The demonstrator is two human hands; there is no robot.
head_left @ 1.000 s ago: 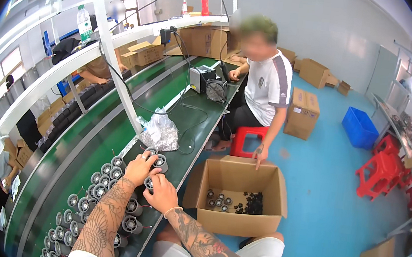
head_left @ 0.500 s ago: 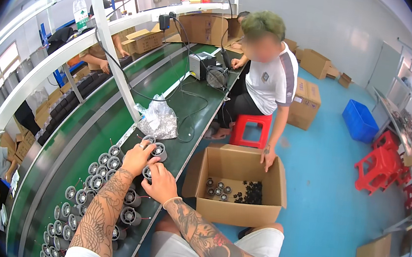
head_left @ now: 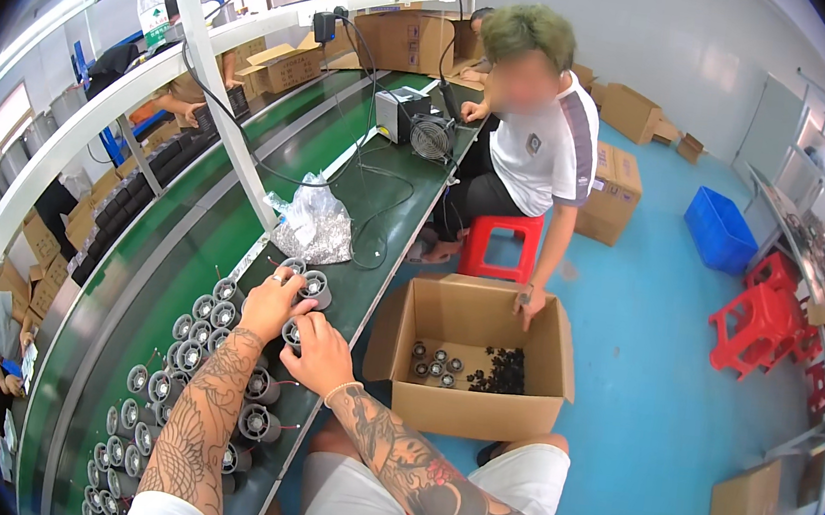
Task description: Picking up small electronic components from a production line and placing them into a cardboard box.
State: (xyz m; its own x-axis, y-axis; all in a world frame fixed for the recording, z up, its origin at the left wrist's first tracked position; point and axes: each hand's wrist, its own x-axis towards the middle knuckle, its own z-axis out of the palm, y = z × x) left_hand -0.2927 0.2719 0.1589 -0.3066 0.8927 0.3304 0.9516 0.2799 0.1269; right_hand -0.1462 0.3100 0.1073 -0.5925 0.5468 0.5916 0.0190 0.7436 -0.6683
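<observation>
My left hand (head_left: 273,303) is curled round a small grey cylindrical fan motor (head_left: 316,291) at the front of the bunch on the green bench. A second motor (head_left: 293,265) stands just beyond those fingers. Close by, nearer to me, my right hand (head_left: 322,354) has its fingers closed on another fan motor (head_left: 292,331), partly covered by the hand. Many more motors (head_left: 259,422) with open spoked ends and thin red wires stand in rows around my left forearm, which hides some of them.
Past my hands lies a clear bag of small metal parts (head_left: 315,232). A box-shaped device with a round fan (head_left: 432,137) and cables sits farther along. Beside the bench, an open carton (head_left: 476,415) holds several motors and black pieces. A seated co-worker's hand (head_left: 529,300) rests at its rim.
The view has shifted slightly. Both my hands stay at the same motors with little movement. Across the bench, another person's hand at the dark blocks has moved a little.
</observation>
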